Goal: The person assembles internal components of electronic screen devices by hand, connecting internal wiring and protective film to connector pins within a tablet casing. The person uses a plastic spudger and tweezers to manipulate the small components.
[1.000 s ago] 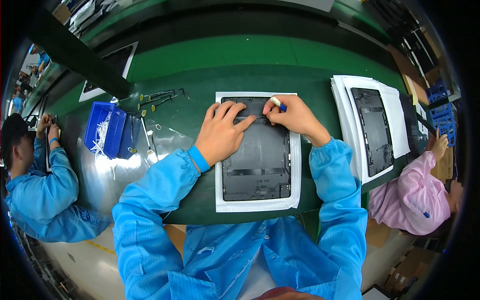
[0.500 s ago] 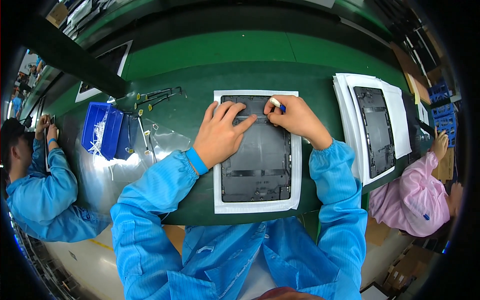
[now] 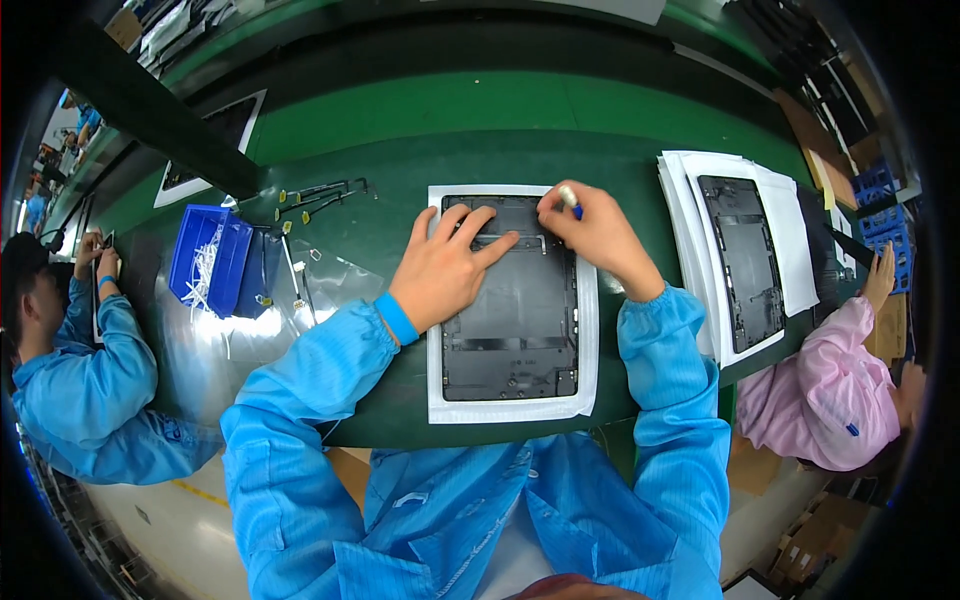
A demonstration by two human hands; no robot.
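Far left of the fingers: a blue bin (image 3: 205,258) of small white parts is seen on the green counter (image 3: 400,130), beside a clear plastic sheet (image 3: 215,340); thin cable parts (image 3: 320,195) lie just above it.

Left hand (image 3: 445,270): laid flat and spread on the upper part of the dark tray (image 3: 510,300); nothing is gripped, and the tray is only pressed down, the forefinger stretched toward the right hand.

Dark tray: one is found under both hands, resting on a white foam sheet (image 3: 510,408) at the counter's near edge.

Right hand (image 3: 600,235): its fingers (image 3: 560,205) are closed around a small pen-like tool (image 3: 570,198) with a pale tip and a blue end, held at the tray's top edge. What the tip touches cannot be told.

Right of the fingers: a second dark tray (image 3: 745,260) is seen on a stack of white sheets (image 3: 690,250), well apart from both hands.

Risk, slipping: the tool could skid off the narrow top edge and scratch the tray, should the flat hand ease its pressure.

Risk, shifting: the foam sheet could slide toward the counter's near edge if it were pushed sideways.

Risk, loose parts: the cable parts could be swept away by the left sleeve, since they lie near it.

Count: two dark trays, one blue bin, one tool, two co-workers at the sides.
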